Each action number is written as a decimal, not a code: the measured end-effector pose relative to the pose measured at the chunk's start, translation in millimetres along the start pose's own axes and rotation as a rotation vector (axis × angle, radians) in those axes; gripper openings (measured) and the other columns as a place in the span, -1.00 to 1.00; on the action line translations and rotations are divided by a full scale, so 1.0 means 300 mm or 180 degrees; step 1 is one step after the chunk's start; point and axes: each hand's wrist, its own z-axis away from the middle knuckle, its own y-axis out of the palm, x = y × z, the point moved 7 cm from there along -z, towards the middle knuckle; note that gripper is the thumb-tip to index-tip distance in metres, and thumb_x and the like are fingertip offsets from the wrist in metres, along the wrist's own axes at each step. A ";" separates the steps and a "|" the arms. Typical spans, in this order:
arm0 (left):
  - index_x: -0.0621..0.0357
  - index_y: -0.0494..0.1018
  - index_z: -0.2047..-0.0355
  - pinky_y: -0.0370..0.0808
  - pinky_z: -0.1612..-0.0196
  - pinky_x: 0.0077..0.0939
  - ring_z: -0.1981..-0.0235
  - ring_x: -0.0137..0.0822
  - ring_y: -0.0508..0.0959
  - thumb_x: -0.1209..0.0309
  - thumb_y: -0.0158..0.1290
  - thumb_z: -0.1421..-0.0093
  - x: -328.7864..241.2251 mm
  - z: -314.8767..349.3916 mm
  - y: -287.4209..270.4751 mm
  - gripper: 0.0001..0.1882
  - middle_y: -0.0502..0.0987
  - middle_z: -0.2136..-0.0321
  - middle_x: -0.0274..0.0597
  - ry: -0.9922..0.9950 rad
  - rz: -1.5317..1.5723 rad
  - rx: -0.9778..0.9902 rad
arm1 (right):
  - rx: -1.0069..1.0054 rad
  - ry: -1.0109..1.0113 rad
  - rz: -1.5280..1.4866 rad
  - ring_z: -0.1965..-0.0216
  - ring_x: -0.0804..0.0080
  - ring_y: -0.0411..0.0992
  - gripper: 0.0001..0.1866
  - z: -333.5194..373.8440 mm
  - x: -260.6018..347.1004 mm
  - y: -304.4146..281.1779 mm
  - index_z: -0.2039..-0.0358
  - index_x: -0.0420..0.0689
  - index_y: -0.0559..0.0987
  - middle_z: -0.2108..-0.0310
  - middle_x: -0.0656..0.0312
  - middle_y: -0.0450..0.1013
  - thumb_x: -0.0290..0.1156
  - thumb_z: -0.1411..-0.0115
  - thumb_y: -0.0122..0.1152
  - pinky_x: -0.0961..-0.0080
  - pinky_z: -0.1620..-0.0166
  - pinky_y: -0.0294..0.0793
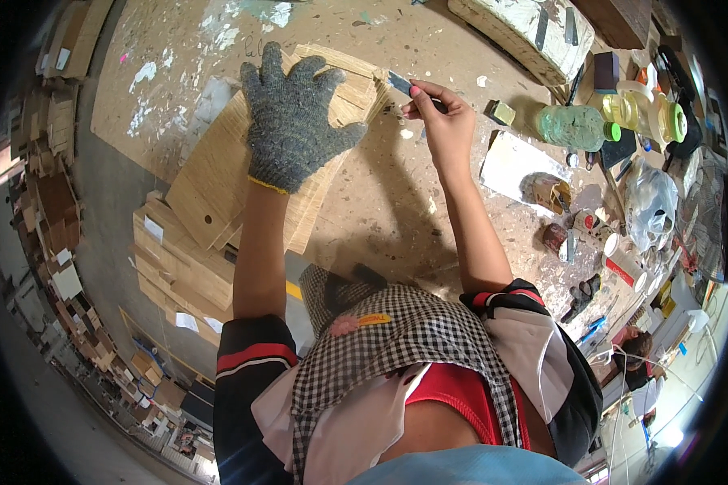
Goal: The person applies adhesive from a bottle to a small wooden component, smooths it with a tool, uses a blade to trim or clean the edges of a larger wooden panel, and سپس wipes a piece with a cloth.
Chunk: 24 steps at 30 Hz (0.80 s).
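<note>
My left hand (291,121), in a grey knitted glove with a yellow cuff, lies flat with fingers spread on a stack of light wood-grain panels (218,186). My bare right hand (445,121) is closed on a small putty knife (398,83) with a bluish-grey blade. The blade's tip meets the panel's far right corner, just right of the gloved fingers. Part of the handle is hidden in my fingers. A round dark hole shows near the panel's near left end.
Paint stains mark the worktable (380,210). On the right stand a green plastic bottle (570,128), a white sheet (522,170), a jar (546,192) and a paper cup (623,263). A long whitish block (526,36) lies at the back. More panels (174,250) are stacked at lower left.
</note>
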 end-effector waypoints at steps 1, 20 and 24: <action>-0.03 0.53 -0.09 -0.12 -0.34 0.41 -0.34 0.25 0.10 -0.22 0.26 0.02 0.000 -0.001 -0.003 -0.24 0.39 -0.21 -0.15 -0.0005 -0.0002 -0.0002 | 0.0011 0.0036 0.0082 0.46 0.51 0.58 -0.79 0.007 0.005 -0.003 0.15 -0.43 0.62 0.41 0.11 0.60 -0.53 -0.29 0.23 0.62 0.35 0.57; -0.03 0.54 -0.07 -0.09 -0.34 0.39 -0.32 0.25 0.13 -0.20 0.26 0.02 -0.005 0.001 -0.012 -0.27 0.43 -0.16 -0.15 0.0029 0.0075 -0.0149 | -0.0062 -0.0122 0.0112 0.45 0.53 0.58 -0.80 0.010 -0.001 0.011 0.15 -0.40 0.62 0.43 0.13 0.60 -0.51 -0.30 0.22 0.63 0.33 0.58; -0.03 0.55 -0.05 -0.08 -0.34 0.39 -0.31 0.24 0.15 -0.20 0.26 0.02 -0.008 -0.002 -0.013 -0.28 0.44 -0.15 -0.15 0.0055 0.0076 -0.0216 | -0.0116 -0.0220 -0.0006 0.45 0.52 0.58 -0.80 0.005 0.012 0.005 0.15 -0.41 0.62 0.43 0.11 0.60 -0.52 -0.30 0.22 0.63 0.32 0.58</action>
